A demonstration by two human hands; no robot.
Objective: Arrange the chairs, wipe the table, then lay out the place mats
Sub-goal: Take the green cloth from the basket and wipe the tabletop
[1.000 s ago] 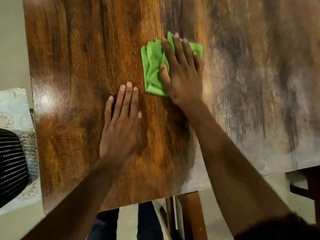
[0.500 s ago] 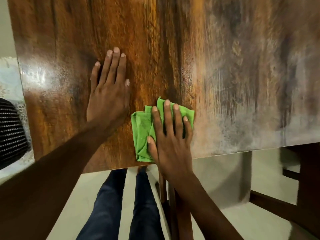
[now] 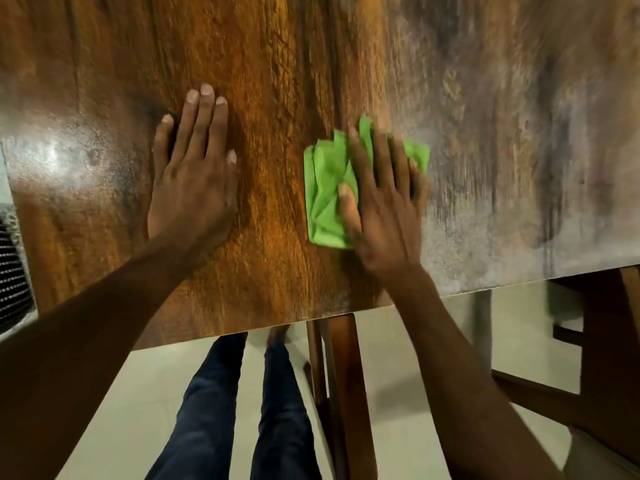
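A dark brown wooden table (image 3: 277, 64) fills the upper part of the head view, and its near edge runs across the middle. My right hand (image 3: 384, 202) presses flat on a crumpled green cloth (image 3: 325, 188) lying on the table near that edge. The cloth sticks out to the left of the hand and beyond its fingertips. My left hand (image 3: 194, 174) rests flat on the bare wood to the left of the cloth, fingers straight. The right part of the tabletop looks greyish and streaked. No place mats are in view.
A wooden table leg (image 3: 346, 393) drops below the near edge, beside my legs in dark trousers (image 3: 235, 410). A dark wooden chair frame (image 3: 602, 358) stands under the table at the right. A black mesh object (image 3: 14, 271) shows at the left edge. The floor is pale tile.
My right hand slid the green cloth away from the near edge, up and to the right. My left hand stayed flat on the table.
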